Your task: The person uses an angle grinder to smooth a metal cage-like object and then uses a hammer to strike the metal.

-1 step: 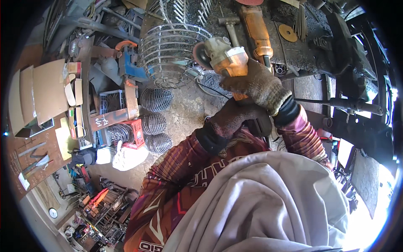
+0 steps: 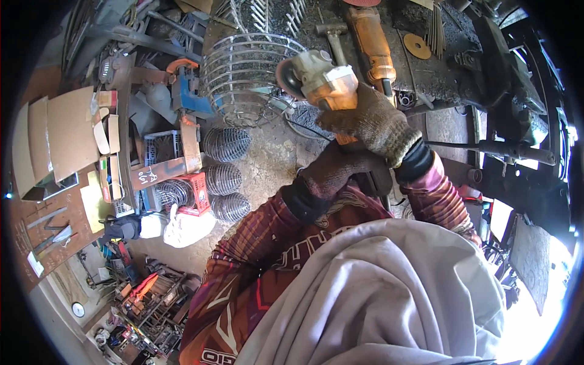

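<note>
An orange angle grinder (image 2: pixel 337 88) with a grey metal head is in both my gloved hands. My right hand (image 2: pixel 372 121) is wrapped round its body just behind the head. My left hand (image 2: pixel 340 172), in a dark glove, is closed round the rear part, which the fingers largely hide. The grinder's round disc (image 2: pixel 288 78) points left, at the right side of a round wire cage (image 2: pixel 243 79) on the bench. Whether disc and wire touch, I cannot tell.
Behind the grinder lie a hammer (image 2: pixel 334 45), a second orange power tool (image 2: pixel 372 48) and a yellow disc (image 2: pixel 417 47). Several wire cages (image 2: pixel 226 145) stand on the floor at left, beside a red crate (image 2: pixel 199 193). Cardboard boxes (image 2: pixel 64 134) are farther left.
The grinder's head has shifted very slightly to the left and up, with my hands following. Everything else looks the same.
</note>
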`<move>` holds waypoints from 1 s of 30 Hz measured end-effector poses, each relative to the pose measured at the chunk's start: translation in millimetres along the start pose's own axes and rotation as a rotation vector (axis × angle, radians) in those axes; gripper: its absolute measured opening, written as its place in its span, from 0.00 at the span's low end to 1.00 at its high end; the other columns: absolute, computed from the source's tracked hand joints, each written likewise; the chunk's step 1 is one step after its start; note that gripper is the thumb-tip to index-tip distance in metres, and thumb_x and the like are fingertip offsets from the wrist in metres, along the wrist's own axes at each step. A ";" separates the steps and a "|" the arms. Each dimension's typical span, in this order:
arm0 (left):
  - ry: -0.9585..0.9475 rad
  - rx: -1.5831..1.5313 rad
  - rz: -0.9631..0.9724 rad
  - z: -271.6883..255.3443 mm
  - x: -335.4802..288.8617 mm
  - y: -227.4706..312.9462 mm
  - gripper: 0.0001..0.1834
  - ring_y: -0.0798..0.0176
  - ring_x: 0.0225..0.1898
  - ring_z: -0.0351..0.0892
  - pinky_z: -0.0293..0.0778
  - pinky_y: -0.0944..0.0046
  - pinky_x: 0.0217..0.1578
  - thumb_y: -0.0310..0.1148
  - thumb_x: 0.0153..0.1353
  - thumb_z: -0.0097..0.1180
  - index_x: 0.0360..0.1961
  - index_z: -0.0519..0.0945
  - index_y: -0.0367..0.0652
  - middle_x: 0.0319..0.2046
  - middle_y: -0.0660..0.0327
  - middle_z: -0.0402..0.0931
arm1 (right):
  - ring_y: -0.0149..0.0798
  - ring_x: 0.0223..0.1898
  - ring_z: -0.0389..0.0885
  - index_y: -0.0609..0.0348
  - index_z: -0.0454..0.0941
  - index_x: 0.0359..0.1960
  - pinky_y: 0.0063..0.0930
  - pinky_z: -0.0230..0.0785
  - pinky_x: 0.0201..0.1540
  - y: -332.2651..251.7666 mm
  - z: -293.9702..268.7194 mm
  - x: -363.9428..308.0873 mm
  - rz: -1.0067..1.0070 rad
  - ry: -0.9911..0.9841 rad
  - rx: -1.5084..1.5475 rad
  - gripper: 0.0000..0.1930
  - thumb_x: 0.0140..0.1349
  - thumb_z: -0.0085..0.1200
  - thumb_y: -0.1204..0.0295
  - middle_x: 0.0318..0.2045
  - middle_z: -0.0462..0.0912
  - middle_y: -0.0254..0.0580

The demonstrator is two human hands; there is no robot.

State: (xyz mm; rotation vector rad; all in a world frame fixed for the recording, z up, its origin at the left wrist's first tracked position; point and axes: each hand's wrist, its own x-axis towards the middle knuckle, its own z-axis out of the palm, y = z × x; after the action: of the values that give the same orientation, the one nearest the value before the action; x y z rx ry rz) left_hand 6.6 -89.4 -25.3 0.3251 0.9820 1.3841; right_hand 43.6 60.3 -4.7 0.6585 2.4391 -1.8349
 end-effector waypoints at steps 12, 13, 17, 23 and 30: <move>-0.131 0.179 0.030 -38.9 -26.2 -24.4 0.19 0.63 0.33 0.84 0.80 0.64 0.33 0.26 0.53 0.65 0.47 0.79 0.37 0.35 0.57 0.83 | 0.43 0.48 0.81 0.63 0.71 0.55 0.37 0.72 0.52 4.0 60.6 -39.3 0.119 0.287 -0.008 0.37 0.47 0.73 0.57 0.46 0.82 0.47; -0.136 0.174 0.027 -40.2 -28.3 -28.4 0.19 0.63 0.34 0.84 0.80 0.64 0.34 0.27 0.53 0.65 0.47 0.79 0.37 0.36 0.58 0.83 | 0.43 0.47 0.81 0.63 0.70 0.55 0.37 0.72 0.51 3.3 62.3 -42.6 0.161 0.280 0.027 0.37 0.47 0.73 0.56 0.45 0.82 0.47; -0.194 0.174 -0.090 -46.0 -37.4 -28.9 0.21 0.66 0.41 0.82 0.79 0.65 0.41 0.28 0.54 0.65 0.50 0.78 0.38 0.41 0.60 0.82 | 0.40 0.44 0.81 0.65 0.71 0.54 0.34 0.73 0.49 5.9 70.8 -51.9 0.176 0.300 0.053 0.38 0.46 0.74 0.56 0.43 0.82 0.46; -0.158 0.155 -0.136 -44.6 -45.3 -19.9 0.21 0.67 0.44 0.80 0.77 0.64 0.45 0.29 0.54 0.65 0.50 0.78 0.38 0.43 0.60 0.81 | 0.37 0.43 0.81 0.66 0.72 0.54 0.32 0.73 0.48 -9.1 72.4 -56.8 0.211 0.278 0.172 0.37 0.47 0.74 0.56 0.42 0.82 0.44; -0.154 0.316 -0.048 -51.6 -42.8 -14.6 0.21 0.65 0.42 0.82 0.80 0.64 0.39 0.27 0.59 0.58 0.54 0.75 0.38 0.43 0.60 0.81 | 0.31 0.43 0.80 0.64 0.76 0.51 0.28 0.73 0.48 3.5 64.2 -30.4 0.138 0.143 0.137 0.26 0.54 0.68 0.63 0.42 0.83 0.40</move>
State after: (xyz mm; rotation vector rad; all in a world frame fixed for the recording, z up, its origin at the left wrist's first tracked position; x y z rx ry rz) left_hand -16.7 -149.3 -49.4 0.6307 1.0721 1.1410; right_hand 57.5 -7.8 -19.8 0.9724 2.2960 -1.9762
